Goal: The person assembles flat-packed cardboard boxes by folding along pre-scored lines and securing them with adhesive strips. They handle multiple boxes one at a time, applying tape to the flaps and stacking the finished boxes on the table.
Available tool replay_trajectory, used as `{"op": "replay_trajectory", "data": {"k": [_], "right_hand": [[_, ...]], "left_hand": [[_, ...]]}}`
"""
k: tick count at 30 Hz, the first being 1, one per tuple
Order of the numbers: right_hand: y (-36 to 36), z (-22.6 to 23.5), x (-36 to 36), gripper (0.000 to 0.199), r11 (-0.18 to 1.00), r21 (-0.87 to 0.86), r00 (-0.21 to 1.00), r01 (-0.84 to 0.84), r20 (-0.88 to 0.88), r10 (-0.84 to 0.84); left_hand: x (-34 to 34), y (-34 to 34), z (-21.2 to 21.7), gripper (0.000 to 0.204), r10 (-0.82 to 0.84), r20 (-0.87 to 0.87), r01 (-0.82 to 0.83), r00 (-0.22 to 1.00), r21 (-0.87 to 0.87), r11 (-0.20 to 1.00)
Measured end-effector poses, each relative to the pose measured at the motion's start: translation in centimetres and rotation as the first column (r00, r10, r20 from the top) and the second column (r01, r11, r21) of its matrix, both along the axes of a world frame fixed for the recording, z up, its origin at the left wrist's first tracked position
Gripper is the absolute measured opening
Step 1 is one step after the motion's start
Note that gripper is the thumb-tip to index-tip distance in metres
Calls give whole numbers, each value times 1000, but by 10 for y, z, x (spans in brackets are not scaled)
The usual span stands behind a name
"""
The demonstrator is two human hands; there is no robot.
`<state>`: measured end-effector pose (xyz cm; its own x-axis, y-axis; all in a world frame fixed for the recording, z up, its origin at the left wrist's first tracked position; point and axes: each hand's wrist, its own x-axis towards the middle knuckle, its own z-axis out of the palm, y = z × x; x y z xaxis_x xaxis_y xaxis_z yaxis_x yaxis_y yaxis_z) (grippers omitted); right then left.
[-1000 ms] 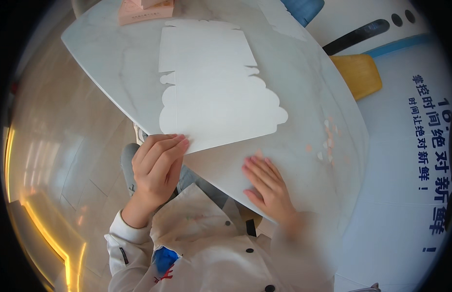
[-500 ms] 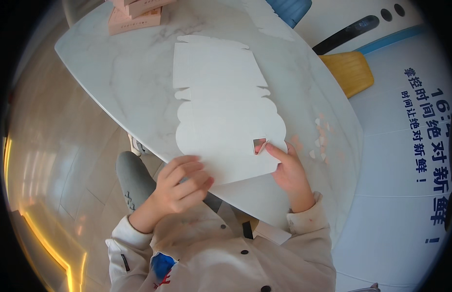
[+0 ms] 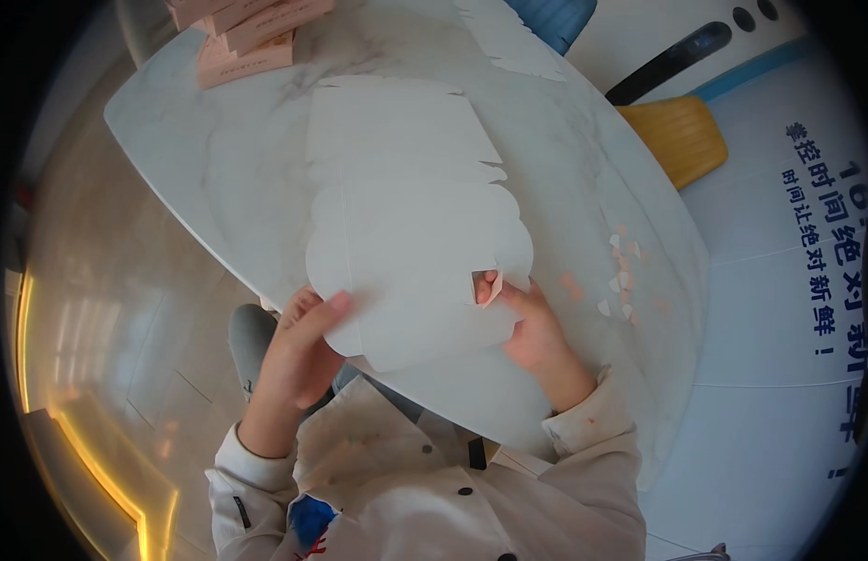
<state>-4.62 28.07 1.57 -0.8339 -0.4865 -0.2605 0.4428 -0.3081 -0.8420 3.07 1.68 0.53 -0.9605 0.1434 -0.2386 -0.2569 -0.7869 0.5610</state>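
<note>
A flat white cardboard box blank (image 3: 411,224), with scalloped sides and notched fold tabs, is held above the table in front of me. My left hand (image 3: 308,344) grips its lower left edge, thumb on top and fingers largely hidden beneath. At the lower right edge, my right hand (image 3: 542,341) is closed on the blank, its thumb beside a small square cutout. A little flap (image 3: 495,291) is folded up at the side of this opening, and fingertips show through from underneath.
Pink boxes (image 3: 247,61) are stacked at the table's far left. Small pink and white paper scraps (image 3: 623,276) lie to the right on the marbled table (image 3: 219,168). Another white cardboard sheet (image 3: 509,39) is at the back. A yellow chair (image 3: 677,140) and blue chair (image 3: 560,21) stand beyond the edge.
My left hand has moved left from above the blank's near edge and taken hold of its left side. The blank has shifted slightly left, and the cutout flap stands wider.
</note>
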Motion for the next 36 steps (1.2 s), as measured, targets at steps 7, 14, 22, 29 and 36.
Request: {"op": "replay_trajectory", "data": {"k": [7,14,22,29,36], "right_hand": [[10,-16,-7,22,988,-157,997,0,71,11],[-6,-5,8,29,995,11,995,99,30,-99],[-5,-10,4,17,998,45,998,50,30,-51],[8,-22,-7,26,975,-213,988,-56,130,85],[5,-5,-12,34,998,-54,975,-27,219,39]], "left_hand": [[-14,22,-16,36,71,-18,-70,997,47,996],[0,75,-6,50,191,42,-191,981,1,982],[-4,72,-18,39,75,-19,-75,997,34,997],[-9,70,-20,38,82,95,-98,992,184,978],[-7,72,-11,41,100,104,-108,990,81,991]]}}
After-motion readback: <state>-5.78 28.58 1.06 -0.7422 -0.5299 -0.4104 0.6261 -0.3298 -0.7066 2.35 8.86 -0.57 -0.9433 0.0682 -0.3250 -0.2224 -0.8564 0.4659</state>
